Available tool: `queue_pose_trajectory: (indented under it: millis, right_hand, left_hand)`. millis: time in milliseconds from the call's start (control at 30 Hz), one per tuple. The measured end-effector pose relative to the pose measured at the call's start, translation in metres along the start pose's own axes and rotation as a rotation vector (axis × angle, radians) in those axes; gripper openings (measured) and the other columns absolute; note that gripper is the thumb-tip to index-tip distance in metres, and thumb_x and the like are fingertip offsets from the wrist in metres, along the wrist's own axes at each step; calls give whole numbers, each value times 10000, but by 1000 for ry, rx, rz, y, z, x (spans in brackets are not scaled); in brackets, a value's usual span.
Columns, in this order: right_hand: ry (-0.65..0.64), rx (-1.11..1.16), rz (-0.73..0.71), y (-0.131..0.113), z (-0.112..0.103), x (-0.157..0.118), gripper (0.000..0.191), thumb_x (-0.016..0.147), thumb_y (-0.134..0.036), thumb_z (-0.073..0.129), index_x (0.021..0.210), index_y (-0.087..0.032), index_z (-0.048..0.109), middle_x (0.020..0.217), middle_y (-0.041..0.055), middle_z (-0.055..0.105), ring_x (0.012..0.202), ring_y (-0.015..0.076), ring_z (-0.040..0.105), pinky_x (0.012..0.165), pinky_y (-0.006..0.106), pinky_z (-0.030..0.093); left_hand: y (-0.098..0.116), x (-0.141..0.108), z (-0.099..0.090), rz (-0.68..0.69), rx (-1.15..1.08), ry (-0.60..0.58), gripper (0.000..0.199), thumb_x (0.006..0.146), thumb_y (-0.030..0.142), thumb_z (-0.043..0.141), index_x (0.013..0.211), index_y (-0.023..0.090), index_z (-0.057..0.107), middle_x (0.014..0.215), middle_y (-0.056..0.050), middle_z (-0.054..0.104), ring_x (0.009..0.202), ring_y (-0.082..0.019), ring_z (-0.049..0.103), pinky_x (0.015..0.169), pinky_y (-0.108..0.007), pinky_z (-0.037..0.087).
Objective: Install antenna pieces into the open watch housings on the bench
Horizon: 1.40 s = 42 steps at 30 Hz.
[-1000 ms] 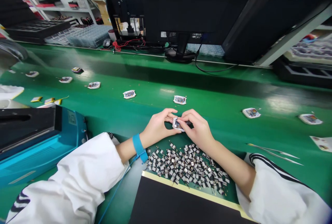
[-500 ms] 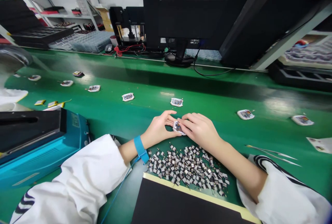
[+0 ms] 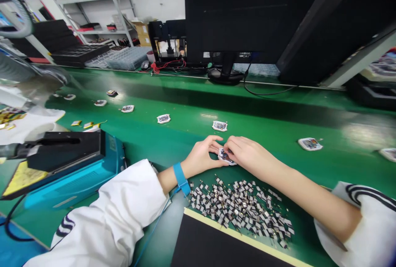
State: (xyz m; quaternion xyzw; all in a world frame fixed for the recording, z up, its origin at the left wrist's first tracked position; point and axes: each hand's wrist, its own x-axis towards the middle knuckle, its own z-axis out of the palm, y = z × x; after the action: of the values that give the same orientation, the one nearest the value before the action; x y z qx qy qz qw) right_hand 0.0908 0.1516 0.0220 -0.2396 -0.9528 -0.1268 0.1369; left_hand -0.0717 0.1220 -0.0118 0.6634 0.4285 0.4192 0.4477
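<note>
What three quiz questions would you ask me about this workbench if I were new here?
1. True or false: a blue strap goes around the left wrist.
2. What do the left hand and right hand both touch? A) a flat white-edged printed piece B) a computer monitor C) a pair of tweezers
3. Fill in the blank: the bench top is ____.

Key: 1. True 2. A 3. green

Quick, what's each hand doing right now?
Left hand: curled, fingertips holding the small white-edged module.
Right hand: closed over the same module, holding it together with the left.
</note>
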Motion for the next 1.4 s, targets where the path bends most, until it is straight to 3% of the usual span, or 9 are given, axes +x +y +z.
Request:
queue_pose_trajectory:
  millis: [233, 433, 667, 933, 1233, 1400]
  right_hand:
    - [-17, -48, -186, 3, 2, 4, 156, 788, -96, 426, 680, -110, 538, 655, 54, 499, 603, 174, 486, 572, 300, 408]
    - [-2, 353, 27, 4, -3, 18, 59, 774, -129, 506, 765, -118, 563, 709, 46, 545, 672, 151, 527, 591, 249, 439]
    - [82, 374, 131, 0, -2, 13, 90, 779, -113, 505, 808, -148, 583, 784, 32, 560, 737, 117, 531, 658, 211, 453]
    - [196, 292, 206, -11, 6, -1, 129, 816, -182, 462, 777, -131, 574, 799, 55, 556, 718, 128, 510, 659, 249, 452]
    - [-14, 57, 15, -9, -10, 20, 49, 718, -128, 573, 673, -109, 562, 657, 41, 531, 610, 161, 498, 587, 279, 436]
    - [-33, -25, -55, -9, -7, 27, 45, 666, -64, 592, 676, -97, 563, 638, 44, 524, 598, 177, 515, 585, 294, 441]
  left_hand:
    - [-5, -2, 0, 7, -6, 37, 612, 487, 206, 767, 1009, 141, 453, 812, -20, 583, 759, -142, 596, 780, -312, 510]
    - [-1, -7, -9, 15, -80, 109, 582, 534, 209, 747, 1021, 158, 432, 838, -22, 580, 790, -138, 598, 795, -302, 498]
    - [3, -12, -11, 32, -175, 123, 543, 559, 171, 732, 1001, 149, 417, 866, -40, 594, 806, -134, 605, 797, -285, 491]
    - [4, -13, -3, 26, -110, 145, 529, 546, 208, 743, 966, 157, 426, 892, -48, 605, 807, -142, 605, 773, -275, 494]
    - [1, -10, -4, 11, -73, 102, 543, 524, 229, 753, 957, 157, 435, 822, -16, 578, 767, -128, 590, 770, -280, 499]
    - [0, -10, -6, 9, -76, 128, 555, 496, 224, 766, 942, 147, 446, 795, -11, 568, 760, -129, 587, 758, -281, 506]
